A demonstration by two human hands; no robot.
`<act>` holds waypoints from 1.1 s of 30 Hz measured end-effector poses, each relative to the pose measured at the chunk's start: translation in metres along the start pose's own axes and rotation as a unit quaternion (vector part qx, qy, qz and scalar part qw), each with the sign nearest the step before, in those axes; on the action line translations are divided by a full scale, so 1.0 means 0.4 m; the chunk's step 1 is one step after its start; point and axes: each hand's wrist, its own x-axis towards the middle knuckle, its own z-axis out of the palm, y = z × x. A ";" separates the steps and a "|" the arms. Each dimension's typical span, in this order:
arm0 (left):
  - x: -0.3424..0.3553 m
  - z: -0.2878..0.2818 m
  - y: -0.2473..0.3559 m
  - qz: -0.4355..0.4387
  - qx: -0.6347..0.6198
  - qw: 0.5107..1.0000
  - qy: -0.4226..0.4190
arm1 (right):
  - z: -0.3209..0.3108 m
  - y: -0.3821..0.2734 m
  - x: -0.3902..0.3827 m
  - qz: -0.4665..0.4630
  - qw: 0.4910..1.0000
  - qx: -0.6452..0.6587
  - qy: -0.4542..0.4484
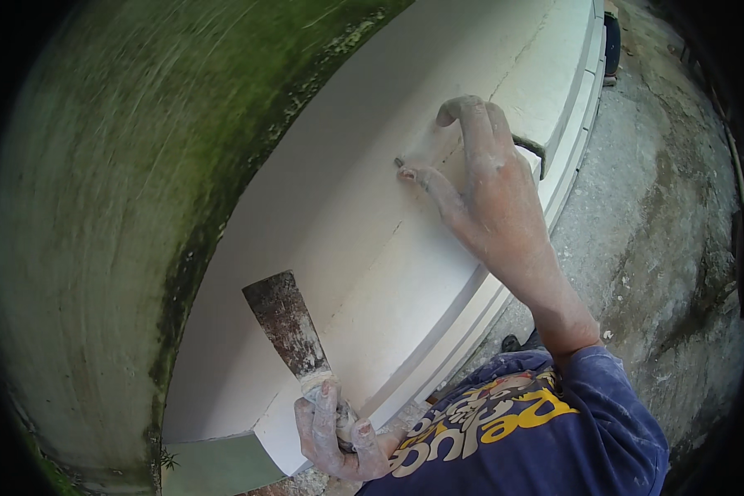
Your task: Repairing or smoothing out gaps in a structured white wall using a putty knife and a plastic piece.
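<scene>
My left hand (pixel 336 434), dusted white, is closed round the handle of a putty knife (pixel 288 322). Its wide blade is stained and rusty, pointing up and to the left over a long white curved panel (pixel 372 273). Over the panel's upper part is my right hand (pixel 492 178), also powdery, with thumb and forefinger apart and the other fingers bent. Right at the thumb tip is a small dark spot or bit (pixel 399 162); I cannot tell which. A whitish haze of dust shows between thumb and forefinger.
A mossy green wall (pixel 124 190) runs along the panel's left side. Fine crack-like lines cross the panel, and a dark gap (pixel 531 145) notches its right edge beside my right wrist. Rough grey concrete ground (pixel 636 215) lies at the right.
</scene>
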 end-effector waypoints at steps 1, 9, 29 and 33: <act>0.005 0.020 0.016 -0.007 0.013 0.999 0.043 | 0.010 -0.014 -0.013 -0.013 1.000 -0.018 0.005; 0.012 0.005 -0.014 0.050 -0.018 0.996 0.067 | -0.007 0.077 0.038 0.040 0.999 -0.003 0.008; 0.035 0.050 0.012 0.023 0.055 0.992 0.110 | -0.010 0.024 0.021 0.032 0.999 0.026 -0.011; 0.028 0.027 0.006 0.022 0.072 0.992 0.100 | 0.005 0.033 0.026 0.009 1.000 0.012 -0.010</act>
